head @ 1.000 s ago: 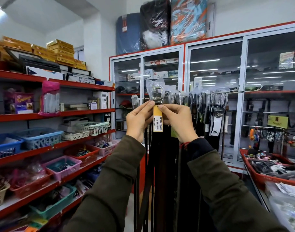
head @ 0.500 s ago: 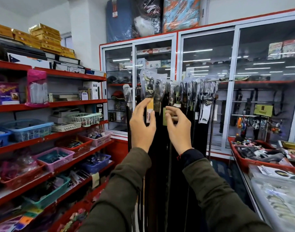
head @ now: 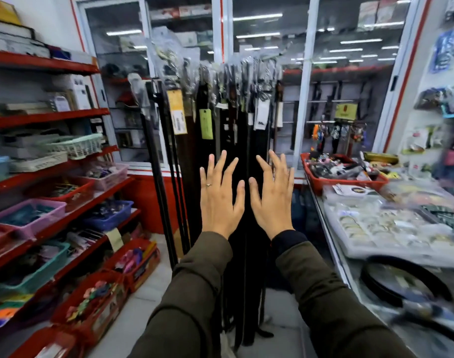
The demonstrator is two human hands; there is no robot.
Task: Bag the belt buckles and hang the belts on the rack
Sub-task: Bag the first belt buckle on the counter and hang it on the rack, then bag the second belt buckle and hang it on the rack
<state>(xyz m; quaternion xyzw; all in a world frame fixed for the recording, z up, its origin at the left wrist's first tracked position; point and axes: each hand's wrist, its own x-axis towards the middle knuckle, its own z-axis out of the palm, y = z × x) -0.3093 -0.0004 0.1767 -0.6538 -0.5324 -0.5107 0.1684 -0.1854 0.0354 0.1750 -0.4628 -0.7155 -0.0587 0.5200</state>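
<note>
Black belts (head: 236,140) hanging behind, above empty spread hands (head: 246,200)

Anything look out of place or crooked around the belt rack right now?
Nothing stands out. The belts hang straight with buckles bagged; both hands are open and empty. A coiled belt lies on the counter, unhung.

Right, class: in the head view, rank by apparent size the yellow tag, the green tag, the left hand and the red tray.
1. red tray
2. left hand, though nearness to the camera inflates it, so its rank is unsure
3. yellow tag
4. green tag; the tags look close in size
</note>
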